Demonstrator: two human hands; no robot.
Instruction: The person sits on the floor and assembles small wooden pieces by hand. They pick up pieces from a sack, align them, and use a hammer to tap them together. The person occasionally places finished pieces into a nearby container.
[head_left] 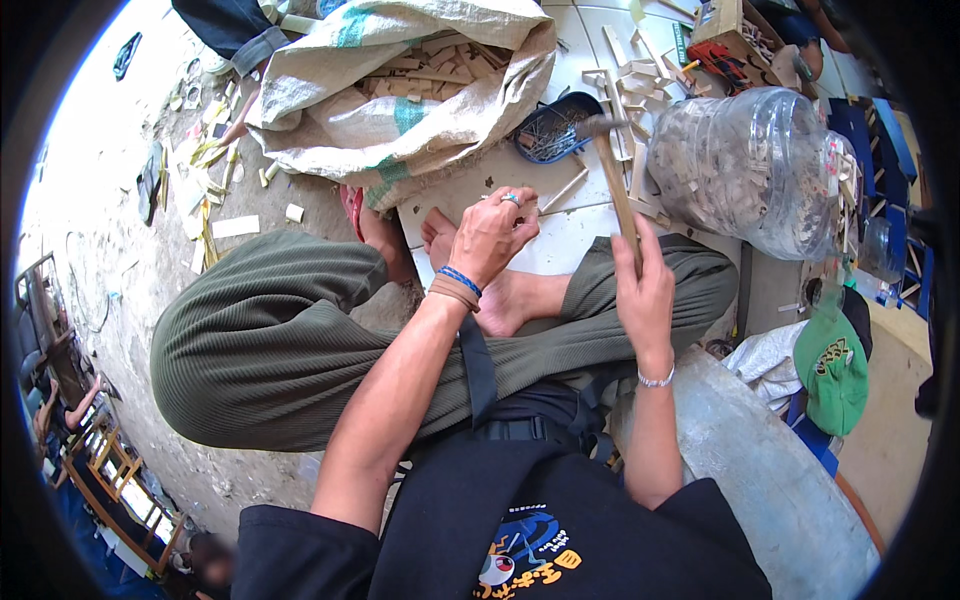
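Observation:
My right hand [645, 290] is wrapped round the wooden handle of a hammer [618, 195], which is raised with its metal head up and away from me. My left hand [490, 235], with a ring and wristbands, is closed above the white tiles near my bare foot. Its fingertips are pinched together, and whatever they hold is too small or hidden to make out. A thin wooden strip [566, 190] lies on the tiles just right of it. Beyond the hands, a dark blue tray [560, 158] holds many loose nails.
A large woven sack [320, 110] full of wood offcuts stands at the far side. Several wood pieces [640, 80] lie right of the tray, beside a big clear plastic jar [740, 165]. A green cap [832, 370] lies at the right. Scraps litter the floor [200, 300] at left.

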